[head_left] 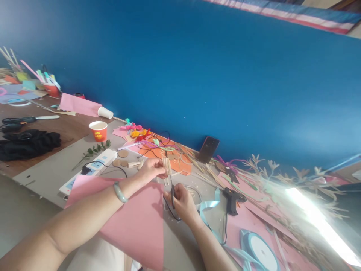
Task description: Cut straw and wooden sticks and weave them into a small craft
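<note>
My left hand (pixel 154 168), with a pale bangle on its wrist, pinches a small piece made of pale thin wooden sticks (pixel 166 165). A pair of scissors with dark handles (pixel 173 194) is gripped in my right hand (pixel 182 203). The scissor blades point away from me and lie right beside the stick piece; I cannot tell whether they touch it. Beneath my left forearm lies a sheet of pink paper (pixel 135 226), which reaches over the table's near edge. Small wood scraps and round wooden slices (pixel 123 153) lie beyond my left hand.
A white power strip (pixel 94 165) and a red paper cup (pixel 98 131) stand to the left. A phone (pixel 208 149) leans against the blue wall. To the right are a glue gun (pixel 233 199) with its cord, blue ribbon (pixel 209 204), a ribbon spool (pixel 261 250) and dried stems (pixel 270 167).
</note>
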`<action>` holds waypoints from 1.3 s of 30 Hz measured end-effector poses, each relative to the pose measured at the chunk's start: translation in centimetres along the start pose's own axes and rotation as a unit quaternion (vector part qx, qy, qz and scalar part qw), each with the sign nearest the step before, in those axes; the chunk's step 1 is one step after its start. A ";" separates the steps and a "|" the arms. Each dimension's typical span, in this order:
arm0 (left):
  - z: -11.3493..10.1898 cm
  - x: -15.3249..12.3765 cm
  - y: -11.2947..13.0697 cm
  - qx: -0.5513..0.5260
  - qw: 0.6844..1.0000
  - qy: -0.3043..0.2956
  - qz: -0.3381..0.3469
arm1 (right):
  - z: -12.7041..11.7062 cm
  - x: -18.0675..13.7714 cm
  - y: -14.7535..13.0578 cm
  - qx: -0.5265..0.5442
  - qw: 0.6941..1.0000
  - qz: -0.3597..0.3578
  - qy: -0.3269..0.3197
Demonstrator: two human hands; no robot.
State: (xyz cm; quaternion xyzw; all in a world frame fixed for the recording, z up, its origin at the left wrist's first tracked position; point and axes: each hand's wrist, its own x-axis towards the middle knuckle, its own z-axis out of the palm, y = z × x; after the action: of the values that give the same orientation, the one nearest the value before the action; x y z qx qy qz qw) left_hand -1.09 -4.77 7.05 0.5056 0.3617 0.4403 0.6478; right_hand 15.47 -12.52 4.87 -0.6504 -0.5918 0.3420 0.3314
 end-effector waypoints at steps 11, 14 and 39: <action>0.0 0.0 0.2 -0.010 1.000 0.004 -0.009 | 0.3 0.3 0.7 0.020 1.000 -0.003 0.006; 0.0 0.0 0.2 -0.009 1.000 0.007 -0.007 | 0.4 0.3 0.9 0.035 0.999 -0.003 0.000; 0.6 -0.5 0.0 -0.005 0.998 -0.041 -0.057 | 0.2 0.4 0.9 -0.016 1.000 -0.003 0.007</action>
State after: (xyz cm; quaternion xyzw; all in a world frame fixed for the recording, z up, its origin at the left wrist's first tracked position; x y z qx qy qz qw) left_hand -0.77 -5.44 7.21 0.4986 0.3604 0.3837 0.6887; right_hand 15.78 -12.16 4.02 -0.6561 -0.5970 0.3267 0.3261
